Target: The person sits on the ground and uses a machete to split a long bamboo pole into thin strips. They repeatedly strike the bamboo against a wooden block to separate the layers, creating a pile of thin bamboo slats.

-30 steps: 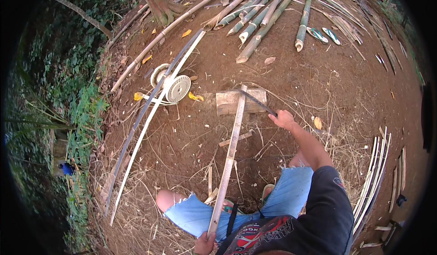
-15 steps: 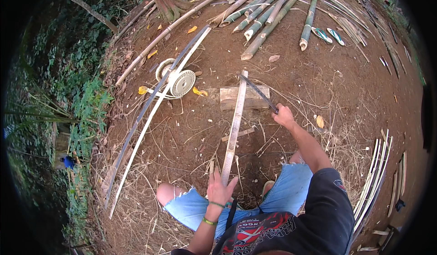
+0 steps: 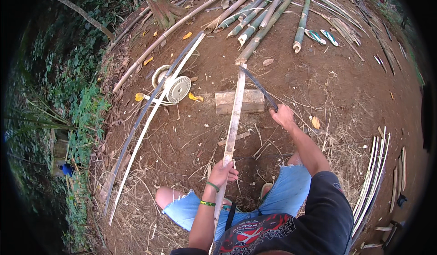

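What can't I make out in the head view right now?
Bamboo strip: near end cut off by the head view's lower edge.
Knife: handle mostly covered by the right hand, same view.
Blue thing, head view's far left: too small to identify.

1. The left hand (image 3: 221, 173) covers part of the bamboo strip (image 3: 234, 123), whose near end I lose at the bottom edge.
2. The right hand (image 3: 283, 116) mostly hides the grip of the knife (image 3: 257, 85).
3. Several bamboo poles (image 3: 262, 36) run off at the top.
4. I can't make out the small blue thing (image 3: 67, 169) far left.
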A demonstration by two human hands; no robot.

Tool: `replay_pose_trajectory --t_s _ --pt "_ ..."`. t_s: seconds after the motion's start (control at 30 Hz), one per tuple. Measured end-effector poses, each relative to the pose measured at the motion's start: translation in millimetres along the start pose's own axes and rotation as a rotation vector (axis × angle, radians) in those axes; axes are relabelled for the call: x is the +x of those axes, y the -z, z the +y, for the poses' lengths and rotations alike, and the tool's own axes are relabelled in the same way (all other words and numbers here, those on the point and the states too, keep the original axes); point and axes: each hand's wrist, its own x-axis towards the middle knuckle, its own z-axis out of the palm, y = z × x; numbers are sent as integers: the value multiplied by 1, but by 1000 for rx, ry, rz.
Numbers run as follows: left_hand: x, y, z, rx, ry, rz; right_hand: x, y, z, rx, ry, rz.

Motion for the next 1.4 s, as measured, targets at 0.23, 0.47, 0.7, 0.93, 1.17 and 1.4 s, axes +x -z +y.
replay_pose_trajectory --t_s 0.23,0.47,0.7,0.93,1.17,1.4 --pt "3 2 -18 341 -318 275 -46 21 -40 -92 520 -313" --pt "-28 -19 -11 583 -431 355 28 76 -45 -327 565 -106" --pt "-53 -35 0 680 -527 368 21 116 -85 -237 327 -240" --pt "-70 -31 4 649 -492 380 26 134 -78 -374 467 -93" --pt "-71 -23 -10 667 -510 432 14 152 -81 -257 373 -70" --pt "-81 -22 2 647 -567 474 29 164 -71 -286 325 37"
